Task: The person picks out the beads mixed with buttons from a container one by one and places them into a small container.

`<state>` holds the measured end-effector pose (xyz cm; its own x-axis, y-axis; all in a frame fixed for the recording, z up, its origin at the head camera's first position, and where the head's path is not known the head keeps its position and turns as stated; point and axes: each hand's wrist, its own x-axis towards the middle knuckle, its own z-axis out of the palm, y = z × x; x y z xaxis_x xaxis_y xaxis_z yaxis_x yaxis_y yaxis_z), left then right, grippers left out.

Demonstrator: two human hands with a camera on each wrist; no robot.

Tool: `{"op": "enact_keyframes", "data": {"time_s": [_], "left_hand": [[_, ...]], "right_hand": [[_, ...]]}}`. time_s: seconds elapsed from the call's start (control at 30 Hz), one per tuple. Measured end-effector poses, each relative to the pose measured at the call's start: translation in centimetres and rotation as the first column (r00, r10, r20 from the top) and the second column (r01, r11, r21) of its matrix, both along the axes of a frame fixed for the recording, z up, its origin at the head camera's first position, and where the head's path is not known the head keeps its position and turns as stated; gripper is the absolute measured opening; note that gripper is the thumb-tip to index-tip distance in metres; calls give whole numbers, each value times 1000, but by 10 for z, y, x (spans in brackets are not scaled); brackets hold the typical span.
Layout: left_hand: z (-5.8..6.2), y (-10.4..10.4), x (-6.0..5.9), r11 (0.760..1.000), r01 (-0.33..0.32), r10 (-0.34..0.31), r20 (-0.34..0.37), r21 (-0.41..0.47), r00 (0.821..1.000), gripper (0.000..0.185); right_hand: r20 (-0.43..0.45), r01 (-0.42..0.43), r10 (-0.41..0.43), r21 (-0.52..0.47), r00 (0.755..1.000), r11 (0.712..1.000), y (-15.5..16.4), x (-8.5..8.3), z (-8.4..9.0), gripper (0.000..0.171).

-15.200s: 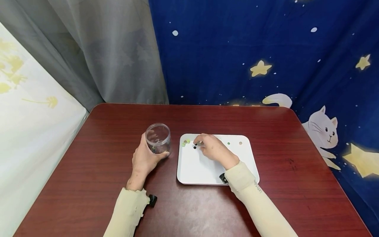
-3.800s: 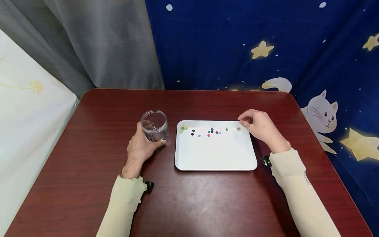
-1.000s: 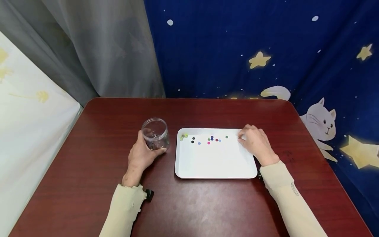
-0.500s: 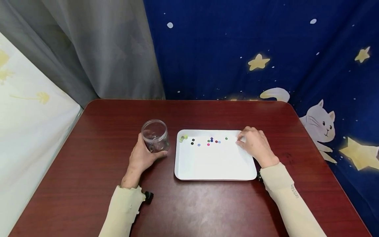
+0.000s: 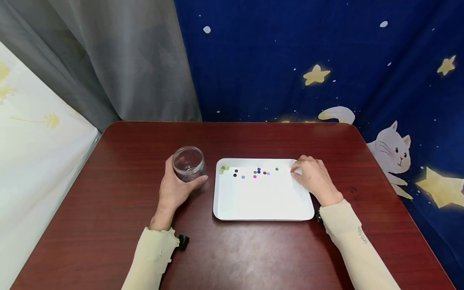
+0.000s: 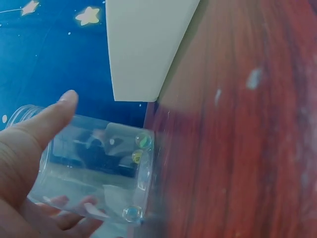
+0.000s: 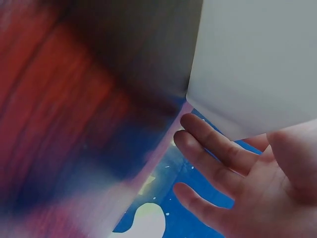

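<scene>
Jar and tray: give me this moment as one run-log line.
left hand: grips clear jar, jar beads inside | right hand: at far right corner of tray, grip unclear | tray beads: spread along far side

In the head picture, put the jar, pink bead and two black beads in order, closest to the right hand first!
From the right hand:
1. Pink bead, about halfway across the tray.
2. Black beads, toward its left.
3. Jar, left of the tray.

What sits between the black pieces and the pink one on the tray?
A light blue round piece, with bare white tray on both sides; the head view shows it.
</scene>
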<state>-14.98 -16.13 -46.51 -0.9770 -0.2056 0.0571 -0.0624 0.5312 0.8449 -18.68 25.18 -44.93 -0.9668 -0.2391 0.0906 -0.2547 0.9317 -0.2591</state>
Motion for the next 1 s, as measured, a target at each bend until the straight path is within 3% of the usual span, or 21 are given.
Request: {"op": "enact_keyframes", "data": {"time_s": [0.23, 0.7, 1.0], "left_hand": [[-3, 4, -1, 998, -28, 34, -111, 53, 993, 100], [2, 4, -2, 999, -48, 49, -85, 14, 995, 95], [2, 4, 0, 999, -45, 46, -80, 12, 996, 97]], "right_hand": [[-6, -2, 2, -12, 1000, 1000, 0, 0, 0, 11], [-5, 11, -12, -30, 1000, 999, -4, -1, 14, 9], [-39, -12, 7, -112, 999, 994, -16, -3, 25, 11]]}}
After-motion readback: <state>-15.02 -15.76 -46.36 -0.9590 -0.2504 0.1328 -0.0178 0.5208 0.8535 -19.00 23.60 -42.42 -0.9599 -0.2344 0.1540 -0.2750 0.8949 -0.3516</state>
